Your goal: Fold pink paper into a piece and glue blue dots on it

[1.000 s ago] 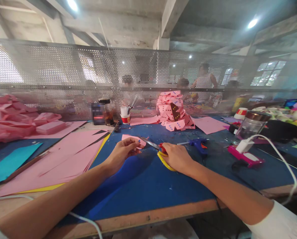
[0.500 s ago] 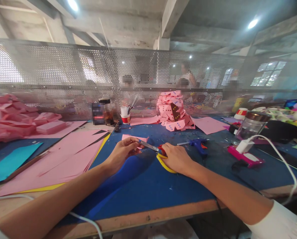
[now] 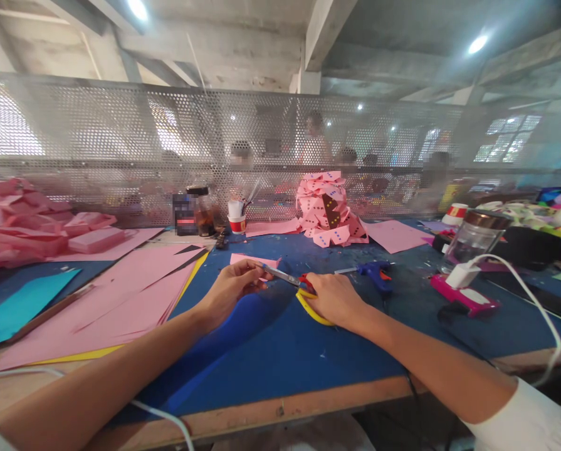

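Observation:
My right hand (image 3: 330,299) is closed around the red and yellow handles of a pair of scissors (image 3: 287,277). The blades point left and look closed or nearly so. Their tips reach the fingers of my left hand (image 3: 235,285), which is closed in a pinch. Whatever it pinches at the blade tips is too small or hidden to name. Just behind those fingers lies a pink paper piece (image 3: 256,258) on the blue table mat (image 3: 280,357). To the right of my right hand rests a blue glue gun (image 3: 377,275) with a clear stick-like end pointing left.
A pink paper construction with dotted pieces (image 3: 331,213) stands at the back. Pink sheets (image 3: 134,294) and a pink heap (image 3: 26,219) are at left. A paper cup (image 3: 236,224), a glass jar (image 3: 477,238) and a pink power strip (image 3: 466,297) with a white cable stand around.
My hands and the scissors have barely moved. A small blue spot at the left fingertips no longer shows as before. Behind the mesh, a person appears at a different spot.

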